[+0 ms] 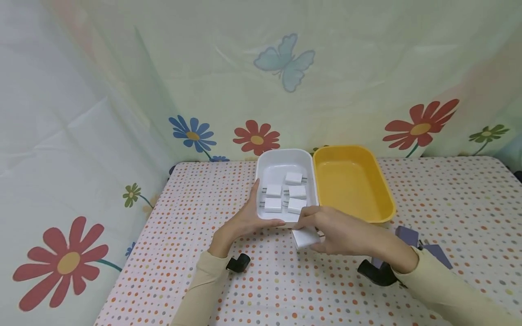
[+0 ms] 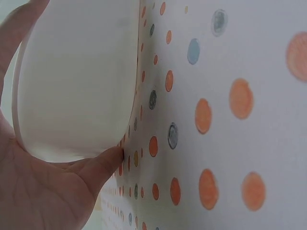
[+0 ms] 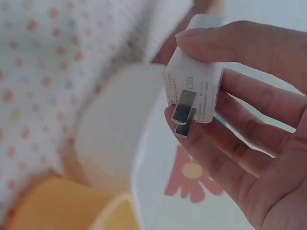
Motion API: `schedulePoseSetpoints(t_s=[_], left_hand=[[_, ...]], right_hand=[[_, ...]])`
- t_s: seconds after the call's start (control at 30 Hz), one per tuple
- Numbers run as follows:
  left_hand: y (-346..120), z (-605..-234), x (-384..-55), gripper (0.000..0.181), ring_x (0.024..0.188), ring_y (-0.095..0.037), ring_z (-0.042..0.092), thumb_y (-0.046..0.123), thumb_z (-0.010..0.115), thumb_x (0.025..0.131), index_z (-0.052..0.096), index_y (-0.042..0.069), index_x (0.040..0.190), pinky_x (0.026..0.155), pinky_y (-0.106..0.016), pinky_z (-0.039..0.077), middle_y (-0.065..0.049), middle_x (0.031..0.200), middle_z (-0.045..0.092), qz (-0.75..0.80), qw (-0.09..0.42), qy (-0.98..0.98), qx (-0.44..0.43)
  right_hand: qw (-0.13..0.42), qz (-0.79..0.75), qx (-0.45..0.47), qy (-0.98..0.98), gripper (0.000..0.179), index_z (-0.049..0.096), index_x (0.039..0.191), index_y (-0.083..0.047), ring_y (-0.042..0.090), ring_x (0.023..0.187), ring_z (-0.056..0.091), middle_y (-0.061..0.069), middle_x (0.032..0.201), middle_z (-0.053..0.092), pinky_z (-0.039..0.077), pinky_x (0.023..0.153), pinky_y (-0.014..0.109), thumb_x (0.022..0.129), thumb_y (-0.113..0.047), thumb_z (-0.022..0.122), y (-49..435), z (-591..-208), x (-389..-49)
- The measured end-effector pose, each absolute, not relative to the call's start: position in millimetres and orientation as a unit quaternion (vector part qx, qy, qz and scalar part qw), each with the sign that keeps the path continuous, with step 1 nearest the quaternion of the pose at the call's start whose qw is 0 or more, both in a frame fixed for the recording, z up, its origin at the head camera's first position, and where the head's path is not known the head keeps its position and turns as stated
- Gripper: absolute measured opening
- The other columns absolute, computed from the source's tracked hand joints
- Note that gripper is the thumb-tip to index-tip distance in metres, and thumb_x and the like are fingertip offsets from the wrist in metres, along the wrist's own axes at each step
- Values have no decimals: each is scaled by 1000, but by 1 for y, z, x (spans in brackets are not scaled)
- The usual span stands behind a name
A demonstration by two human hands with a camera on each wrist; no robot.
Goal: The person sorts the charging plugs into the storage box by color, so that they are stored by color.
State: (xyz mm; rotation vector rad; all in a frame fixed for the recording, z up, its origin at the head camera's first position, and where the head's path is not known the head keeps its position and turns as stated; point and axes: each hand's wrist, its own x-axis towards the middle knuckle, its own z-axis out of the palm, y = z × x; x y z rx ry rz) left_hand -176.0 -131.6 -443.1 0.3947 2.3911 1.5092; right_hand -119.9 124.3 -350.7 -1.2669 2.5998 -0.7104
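Note:
A white plastic tray (image 1: pixel 285 156) holds several white charger plugs (image 1: pixel 294 192) lying in rough rows with metal prongs sticking out. Its near-left corner is held by my left hand (image 1: pixel 240 222), fingers along the left side and thumb along the front wall. Up close, the left wrist view has the thumb (image 2: pixel 103 167) against the tray's smooth outer wall (image 2: pixel 79 91). My right hand (image 1: pixel 334 231) pinches one more white charger plug (image 3: pixel 194 72) between thumb and fingers, just in front of the tray. Two flat prongs (image 3: pixel 183 108) and small print show on that plug's end face.
A yellow tray (image 1: pixel 387 208) stands against the white tray's right side. Right of my right forearm lie dark purple plugs (image 1: pixel 408 235), partly hidden by the arm. Behind the dotted tablecloth (image 1: pixel 456 194) hangs a flowered curtain (image 1: pixel 342 99).

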Motion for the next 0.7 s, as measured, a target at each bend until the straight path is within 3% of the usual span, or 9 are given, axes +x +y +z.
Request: schedulePoseSetpoints(t_s=[0.17,0.43,0.7], left_hand=[[-132,-444,-177,135,142,-23,43,25,93,81,-10,23,167,118,-50,35,-6,166,31,533,141,820,152],[-133,-447,-178,134,143,-19,42,27,92,82,-12,26,167,118,-49,35,-1,165,31,530,145,820,159],[-134,-445,-178,137,146,-19,39,28,93,82,-15,25,166,119,-49,34,-1,168,28,521,151,826,155]], right_hand=[[39,-260,-376,888,36,77,114,3,20,89,64,14,113,71,60,76,30,80,-1,89,116,-345,-142],[28,-299,-330,895,38,73,117,12,33,96,68,22,110,73,60,84,43,83,2,86,96,-344,-207],[63,-324,-275,903,41,69,126,11,38,111,66,25,120,71,54,100,46,87,2,82,69,-349,-265]])
